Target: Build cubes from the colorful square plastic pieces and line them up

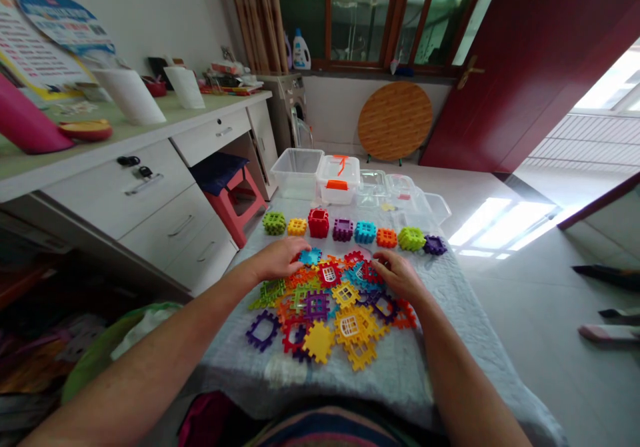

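Note:
At the upper left of a pile of flat, notched plastic pieces, my left hand (286, 257) has its fingers closed on a light blue piece (311, 257). My right hand (399, 272) is at the pile's upper right, fingertips by a red piece (371, 272); whether it grips that piece is unclear. The pile between and below my hands has a purple piece (316, 305), a plain yellow piece (319, 341) and a dark purple piece (263, 330). Behind it runs a row of block stacks, among them a red one (319, 223) and a blue one (365, 232).
The cloth-covered table (470, 330) bears an open clear bin (298, 173) and a lidded box (339, 179) with an orange latch at its far end. A pink stool (235, 200) stands left, beside a desk with drawers (145, 200). A round wooden board (395, 120) leans on the far wall.

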Demonstrator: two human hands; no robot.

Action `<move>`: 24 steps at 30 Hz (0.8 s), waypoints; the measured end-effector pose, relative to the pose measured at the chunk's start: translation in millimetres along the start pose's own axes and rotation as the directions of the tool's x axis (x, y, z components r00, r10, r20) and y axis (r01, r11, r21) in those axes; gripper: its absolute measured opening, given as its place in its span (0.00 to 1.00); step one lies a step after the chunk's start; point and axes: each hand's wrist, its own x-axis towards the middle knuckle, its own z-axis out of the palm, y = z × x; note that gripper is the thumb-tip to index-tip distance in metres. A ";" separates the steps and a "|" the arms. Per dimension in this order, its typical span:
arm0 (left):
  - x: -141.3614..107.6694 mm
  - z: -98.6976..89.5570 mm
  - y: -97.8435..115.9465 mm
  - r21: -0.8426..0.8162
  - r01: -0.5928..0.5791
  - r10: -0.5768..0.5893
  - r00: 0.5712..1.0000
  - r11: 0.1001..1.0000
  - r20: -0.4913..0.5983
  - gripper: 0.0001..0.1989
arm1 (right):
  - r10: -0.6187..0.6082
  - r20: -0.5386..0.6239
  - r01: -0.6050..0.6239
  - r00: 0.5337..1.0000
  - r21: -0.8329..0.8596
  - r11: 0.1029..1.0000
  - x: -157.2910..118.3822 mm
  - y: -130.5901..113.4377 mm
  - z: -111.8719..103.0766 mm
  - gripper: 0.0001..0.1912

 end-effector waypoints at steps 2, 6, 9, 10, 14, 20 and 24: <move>3.4 5.8 -1.5 -0.011 0.017 -0.017 1.000 1.000 0.023 0.14 | 0.005 0.000 -0.005 1.000 0.001 1.000 0.0 -0.1 0.7 0.17; 5.6 7.7 -2.1 0.015 0.042 -0.042 0.999 0.999 0.022 0.11 | 0.015 0.009 -0.015 1.000 0.043 0.999 0.9 0.9 0.0 0.18; 5.4 8.0 0.4 0.045 0.043 -0.044 0.998 0.998 0.034 0.11 | 0.008 0.039 -0.010 0.999 0.042 0.999 0.1 1.1 -2.2 0.17; 5.5 8.5 0.9 0.047 0.044 -0.046 0.998 0.998 0.041 0.11 | -0.009 0.055 0.007 0.998 0.035 0.999 -0.5 1.1 -3.0 0.17; 6.5 10.7 0.8 0.063 0.060 -0.063 0.997 0.996 0.051 0.09 | -0.111 0.098 0.110 0.989 0.013 0.994 -1.9 2.7 -4.3 0.16; 2.5 8.0 2.2 0.148 0.119 -0.116 0.993 0.982 -0.028 0.09 | -0.043 0.084 0.032 0.995 0.129 0.991 0.7 10.6 -0.6 0.10; 0.1 8.8 0.5 0.086 0.099 -0.092 0.993 0.991 -0.075 0.10 | 0.001 0.078 -0.022 0.997 0.270 0.963 1.0 11.1 -0.9 0.08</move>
